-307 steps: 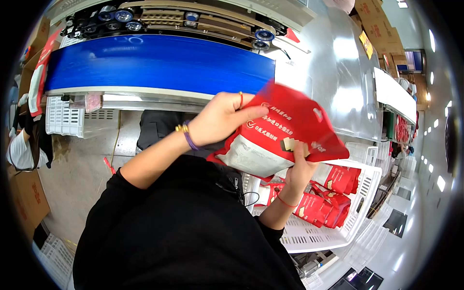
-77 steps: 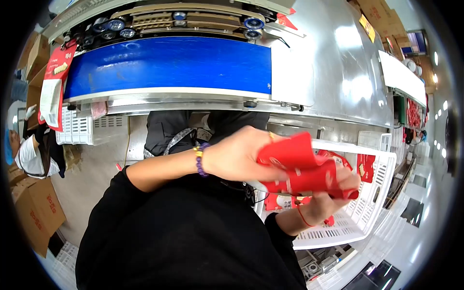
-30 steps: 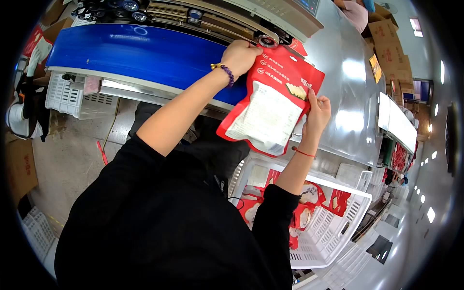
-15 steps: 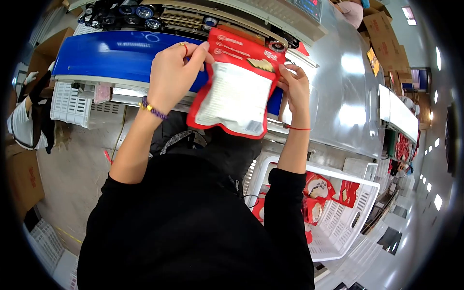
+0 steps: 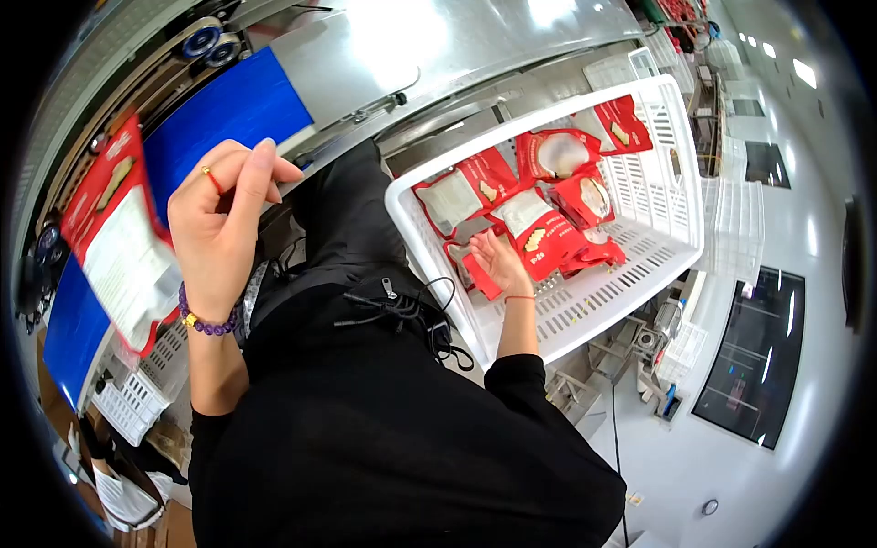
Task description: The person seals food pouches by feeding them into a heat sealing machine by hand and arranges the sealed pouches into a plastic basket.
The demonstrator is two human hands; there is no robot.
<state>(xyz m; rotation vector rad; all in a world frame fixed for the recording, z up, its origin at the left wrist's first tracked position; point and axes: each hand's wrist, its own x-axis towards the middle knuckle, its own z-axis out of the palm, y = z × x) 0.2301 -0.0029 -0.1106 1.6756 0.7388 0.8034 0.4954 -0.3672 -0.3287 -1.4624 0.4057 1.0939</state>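
Left hand point(image 5: 219, 215): empty, fingers curled together. Right hand point(image 5: 500, 263): at a red pouch point(image 5: 479, 278), white crate point(image 5: 653, 194), right; finger grip, we cannot tell. Risk, we judge: overlapping pouches point(image 5: 544, 241) snagging.

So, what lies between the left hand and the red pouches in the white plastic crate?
In the head view, a black trouser leg, then the white plastic crate's rim, lie between left hand and red pouches.

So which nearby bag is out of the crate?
The far-left bag, seen against the blue belt, left of the left hand; the other nearby bags are all in the crate.
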